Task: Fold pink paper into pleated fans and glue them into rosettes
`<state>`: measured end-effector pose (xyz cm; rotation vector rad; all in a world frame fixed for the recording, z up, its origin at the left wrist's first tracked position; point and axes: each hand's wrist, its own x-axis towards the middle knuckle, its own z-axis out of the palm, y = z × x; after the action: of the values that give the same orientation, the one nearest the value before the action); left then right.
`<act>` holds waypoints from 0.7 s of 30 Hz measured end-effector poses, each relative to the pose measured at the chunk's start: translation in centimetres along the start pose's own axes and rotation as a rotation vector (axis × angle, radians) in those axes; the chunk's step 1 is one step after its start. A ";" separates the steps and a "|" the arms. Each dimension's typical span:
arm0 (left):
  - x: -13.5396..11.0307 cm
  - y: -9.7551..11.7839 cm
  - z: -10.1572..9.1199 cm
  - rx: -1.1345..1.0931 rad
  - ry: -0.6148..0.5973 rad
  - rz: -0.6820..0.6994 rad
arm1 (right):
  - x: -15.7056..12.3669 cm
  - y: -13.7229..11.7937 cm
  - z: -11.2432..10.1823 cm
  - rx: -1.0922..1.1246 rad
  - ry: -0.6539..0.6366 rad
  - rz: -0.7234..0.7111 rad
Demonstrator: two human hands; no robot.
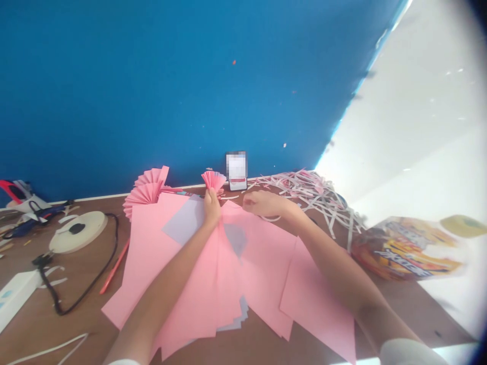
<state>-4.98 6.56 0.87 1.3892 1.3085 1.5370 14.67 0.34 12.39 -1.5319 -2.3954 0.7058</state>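
My left hand (212,209) is closed around the lower end of a small pleated paper fan (213,179). The fan stands upright, its pink folds spread at the top. To its right, my right hand (262,204) hovers over the paper with its fingers curled in. Whatever may be between those fingers is hidden. Beneath both arms lie overlapping pink paper sheets (194,289), with grey-lavender paper (186,219) showing among them. A larger pink folded fan (146,191) rests at the back left of the sheets.
Behind the hands a phone (237,172) leans against the blue wall (190,91). Shredded paper strips (304,190) are heaped at the back right, near a plastic snack bag (414,248). On the left are a round white charger-like disc (79,232), a black cable (108,276) and a red pen-like stick (114,268).
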 end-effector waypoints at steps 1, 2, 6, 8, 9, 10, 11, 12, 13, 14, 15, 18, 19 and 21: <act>0.1 0.1 0.0 -0.041 0.021 -0.030 | 0.3 0.5 0.0 0.015 0.014 -0.014; 0.1 0.2 -0.1 -0.072 0.036 -0.054 | 0.5 0.9 0.1 0.022 0.030 -0.024; -0.4 0.8 -0.3 -0.106 0.034 -0.028 | 1.4 2.3 0.2 0.039 0.062 -0.091; -0.7 1.1 -0.2 -0.126 0.008 0.012 | 1.7 2.7 0.1 0.046 0.071 -0.090; -0.8 1.2 -0.2 -0.154 -0.013 0.015 | 1.7 2.9 -0.1 0.044 0.084 -0.063; -0.8 1.4 -0.2 -0.198 -0.034 0.002 | 1.7 3.1 -0.3 0.037 0.102 -0.024; -0.7 1.6 -0.2 -0.252 -0.052 -0.024 | 1.7 3.3 -0.6 0.028 0.126 0.021; -0.6 1.9 -0.2 -0.309 -0.072 -0.058 | 1.7 3.6 -0.9 0.017 0.154 0.062; -0.4 2.3 -0.2 -0.371 -0.081 -0.098 | 1.6 3.9 -1.3 0.003 0.177 0.096; -0.2 2.8 -0.3 -0.409 -0.100 -0.128 | 1.6 4.3 -1.6 -0.016 0.191 0.129; 0.0 3.4 -0.5 -0.428 -0.129 -0.150 | 1.5 4.7 -1.9 -0.050 0.186 0.167; 0.6 6.1 -1.1 -0.503 -0.280 -0.195 | 1.4 6.2 -2.5 -0.209 0.030 0.315; 0.6 7.2 -1.3 -0.516 -0.329 -0.191 | 1.4 6.6 -2.7 -0.255 -0.074 0.371; 0.6 9.3 -1.8 -0.532 -0.413 -0.178 | 1.1 7.3 -3.1 -0.275 -0.240 0.481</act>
<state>-5.57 4.24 10.04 1.1282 0.6843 1.2649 21.32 4.75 11.35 -2.3028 -2.3820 0.6999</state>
